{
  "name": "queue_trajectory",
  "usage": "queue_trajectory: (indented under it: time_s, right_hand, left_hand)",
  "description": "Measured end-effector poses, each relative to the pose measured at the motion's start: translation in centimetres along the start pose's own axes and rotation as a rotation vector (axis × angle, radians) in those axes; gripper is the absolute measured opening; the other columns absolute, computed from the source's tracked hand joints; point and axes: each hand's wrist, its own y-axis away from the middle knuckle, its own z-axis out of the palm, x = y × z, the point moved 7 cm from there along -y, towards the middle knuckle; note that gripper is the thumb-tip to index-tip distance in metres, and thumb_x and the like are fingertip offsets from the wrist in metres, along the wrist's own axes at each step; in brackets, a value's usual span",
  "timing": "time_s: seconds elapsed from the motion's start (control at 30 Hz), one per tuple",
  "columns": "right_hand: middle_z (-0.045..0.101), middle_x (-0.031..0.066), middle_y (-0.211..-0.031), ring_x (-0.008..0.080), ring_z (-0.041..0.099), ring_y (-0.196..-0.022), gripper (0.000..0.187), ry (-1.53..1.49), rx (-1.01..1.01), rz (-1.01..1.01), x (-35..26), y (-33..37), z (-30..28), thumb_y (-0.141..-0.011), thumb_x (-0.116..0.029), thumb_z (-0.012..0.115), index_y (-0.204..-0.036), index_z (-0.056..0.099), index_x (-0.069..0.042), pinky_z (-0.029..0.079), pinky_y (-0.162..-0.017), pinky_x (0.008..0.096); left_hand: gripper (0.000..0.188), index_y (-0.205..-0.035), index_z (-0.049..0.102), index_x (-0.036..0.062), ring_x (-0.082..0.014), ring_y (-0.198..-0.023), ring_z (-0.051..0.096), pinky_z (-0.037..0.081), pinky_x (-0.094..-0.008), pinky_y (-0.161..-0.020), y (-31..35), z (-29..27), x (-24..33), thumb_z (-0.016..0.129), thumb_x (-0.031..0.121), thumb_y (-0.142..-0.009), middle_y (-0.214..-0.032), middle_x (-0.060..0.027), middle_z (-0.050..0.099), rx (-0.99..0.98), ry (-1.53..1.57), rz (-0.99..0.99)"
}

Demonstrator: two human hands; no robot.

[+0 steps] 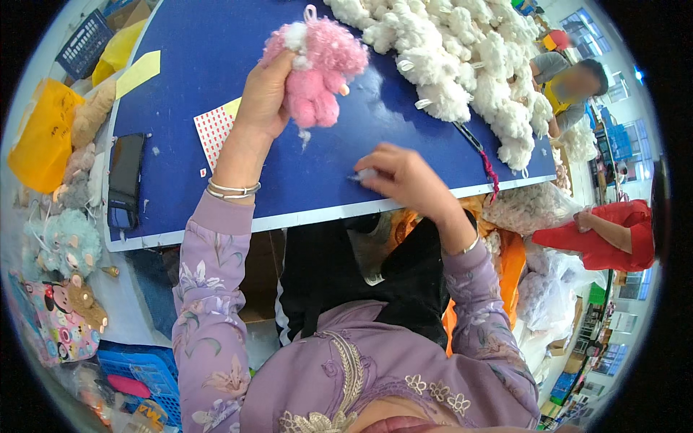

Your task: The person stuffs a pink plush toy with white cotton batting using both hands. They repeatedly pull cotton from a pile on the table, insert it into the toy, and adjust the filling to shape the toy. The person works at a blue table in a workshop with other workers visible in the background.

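My left hand [263, 97] is raised over the blue table [303, 187], its fingers closed round a pink plush toy [317, 94]. The toy has curly fur on top, a small loop at its head, a white patch and a smoother body. My right hand [408, 177] is lower, above the table's near edge, with fingers bent together. A small whitish bit shows at its fingertips, slightly blurred; I cannot tell what it is. Below the toy a tuft of grey-white fluff [304, 136] lies on the table.
White plush toys [447, 61] are heaped at the far right, near a slim metal tool [471, 137] with a red cord. A sheet of red stickers [211, 137] and a black phone [126, 177] lie left. Another person [567, 94] sits beyond the heap; someone in red [617, 234] is at right.
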Motion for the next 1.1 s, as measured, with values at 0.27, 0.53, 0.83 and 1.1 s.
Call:
queue_trajectory:
  time_s: [0.27,0.53,0.83,1.1]
  right_hand:
    - [0.061,0.0078,-0.077,0.0167,0.058,-0.063,0.004,-0.059,0.425,-0.044,-2.0,-1.0,-4.8,-0.085,-0.001,0.069,-0.088,0.066,-0.001,0.046,-0.058,0.0266]
    - [0.055,0.0199,-0.121,0.0380,0.052,-0.110,0.023,0.052,0.638,-0.149,-2.1,-7.3,-4.7,-0.076,-0.004,0.070,-0.094,0.058,0.001,0.044,-0.094,0.0397]
    - [0.063,0.0247,-0.104,0.0413,0.064,-0.090,0.036,0.294,0.431,0.095,-1.6,-9.0,-3.5,-0.076,-0.009,0.067,-0.107,0.053,0.000,0.052,-0.077,0.0428]
    - [0.056,0.0147,-0.127,0.0179,0.059,-0.106,0.073,-0.599,0.047,0.083,0.4,-6.6,-4.7,-0.082,-0.011,0.070,-0.144,0.034,-0.001,0.050,-0.089,0.0306]
  left_hand:
    - [0.029,-0.101,0.059,-0.0039,-0.0152,-0.085,0.065,0.055,-0.0304,-0.071,0.2,0.2,-2.8,0.072,0.014,-0.083,-0.096,-0.0120,0.067,0.063,-0.399,0.090]
    - [0.032,-0.098,0.052,-0.0036,-0.0128,-0.084,0.061,0.052,-0.0287,-0.071,1.0,2.0,-2.3,0.071,0.015,-0.080,-0.094,-0.0106,0.063,0.000,-0.587,0.161]
    - [0.050,-0.119,0.047,-0.0054,-0.0130,-0.093,0.059,0.052,-0.0267,-0.078,1.3,2.4,-2.0,0.072,0.021,-0.084,-0.108,-0.0113,0.059,0.009,-0.627,0.195]
    - [0.043,-0.123,0.054,-0.0009,-0.0125,-0.094,0.062,0.053,-0.0277,-0.079,1.5,2.7,-3.0,0.068,0.012,-0.085,-0.108,-0.0084,0.064,-0.121,-0.523,0.084]
